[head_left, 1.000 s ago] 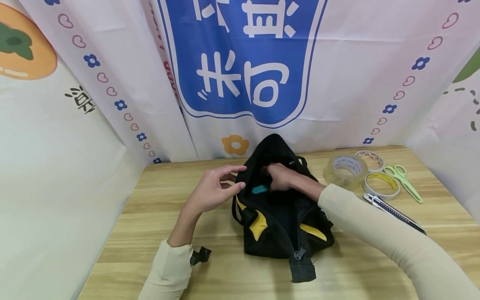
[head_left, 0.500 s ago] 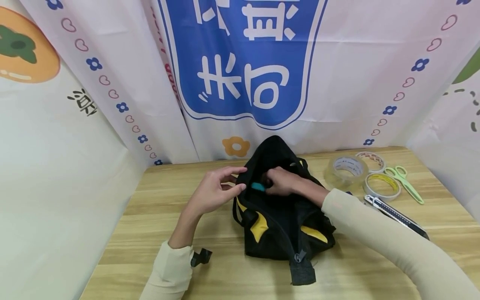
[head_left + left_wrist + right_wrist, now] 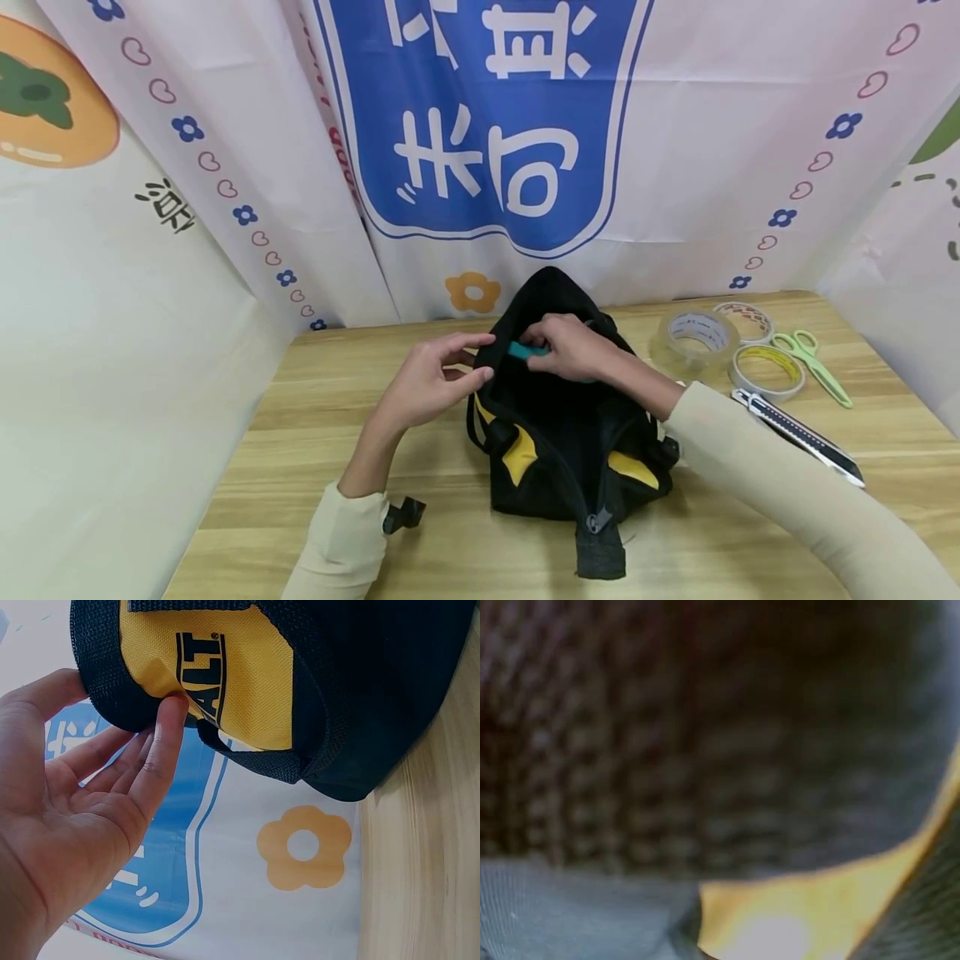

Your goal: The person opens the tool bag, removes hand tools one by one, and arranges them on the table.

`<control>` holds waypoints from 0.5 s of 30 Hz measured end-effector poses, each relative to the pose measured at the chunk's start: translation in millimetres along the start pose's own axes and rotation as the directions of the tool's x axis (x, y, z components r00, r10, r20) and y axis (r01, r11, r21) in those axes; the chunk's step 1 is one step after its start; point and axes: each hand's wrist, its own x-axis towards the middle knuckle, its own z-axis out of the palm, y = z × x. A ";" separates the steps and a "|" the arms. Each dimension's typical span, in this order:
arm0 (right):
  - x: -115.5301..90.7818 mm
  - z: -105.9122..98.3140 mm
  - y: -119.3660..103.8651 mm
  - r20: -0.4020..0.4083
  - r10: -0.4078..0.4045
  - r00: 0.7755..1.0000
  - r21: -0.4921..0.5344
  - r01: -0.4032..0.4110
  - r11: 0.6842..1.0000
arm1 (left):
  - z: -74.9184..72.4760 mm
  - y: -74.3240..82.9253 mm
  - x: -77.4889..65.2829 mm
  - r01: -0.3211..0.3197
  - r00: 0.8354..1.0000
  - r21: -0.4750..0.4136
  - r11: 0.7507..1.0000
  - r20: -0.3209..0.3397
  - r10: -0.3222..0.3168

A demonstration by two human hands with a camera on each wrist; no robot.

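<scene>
A black and yellow tool bag (image 3: 536,496) stands unzipped on the table, its mouth gaping. My left hand (image 3: 429,382) pinches the left edge of the opening between thumb and fingers. In the left wrist view that hand (image 3: 97,787) grips the black trim beside the bag's yellow lettered panel (image 3: 247,682). Inside the mouth, my right hand (image 3: 572,346) holds a small teal object (image 3: 525,351) whose kind I cannot tell, as the fingers cover part of it. Blurred dark bag fabric (image 3: 705,750) fills most of the right wrist view.
Right of the bag lie a wide clear tape roll (image 3: 696,342), two narrower tape rolls, the nearer one (image 3: 767,372) yellow inside, light green scissors (image 3: 813,367) and a black and white utility knife (image 3: 798,433). A printed cloth (image 3: 675,183) hangs behind the wooden table (image 3: 315,433).
My right hand has risen inside the bag with the teal object, and its forearm has shifted slightly right. My left hand keeps its hold on the bag's edge.
</scene>
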 end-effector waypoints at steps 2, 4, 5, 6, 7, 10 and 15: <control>-7.5 -5.1 -5.0 -0.010 0.014 1.000 -0.002 -0.014 1.000 | 0.0 -0.5 -0.2 -0.004 1.000 0.004 1.000 -0.001 0.004; -16.2 -10.3 -8.8 -0.026 0.013 1.000 0.000 -0.013 1.000 | 0.2 -1.3 0.3 -0.009 1.000 0.007 1.000 -0.001 0.009; -21.0 -13.2 -11.1 -0.037 0.010 0.999 0.005 -0.010 1.000 | 0.3 -1.3 0.5 -0.012 1.000 0.008 1.000 -0.002 0.012; -25.9 -16.0 -12.9 -0.049 0.005 0.999 0.008 -0.005 1.000 | 0.4 -1.1 0.5 -0.017 1.000 0.011 1.000 -0.002 0.017; -30.9 -18.7 -14.7 -0.061 -0.001 0.998 0.013 0.002 1.000 | 0.4 -1.2 0.6 -0.019 1.000 0.011 1.000 -0.003 0.019; -44.5 -25.6 -17.7 -0.089 -0.014 0.996 0.023 0.016 1.000 | 0.5 -1.5 0.5 -0.019 1.000 0.012 1.000 -0.007 0.019; -66.2 -33.7 -16.5 -0.110 0.003 0.994 0.053 0.003 0.999 | 1.6 -1.2 -0.2 -0.017 1.000 0.014 1.000 -0.007 0.017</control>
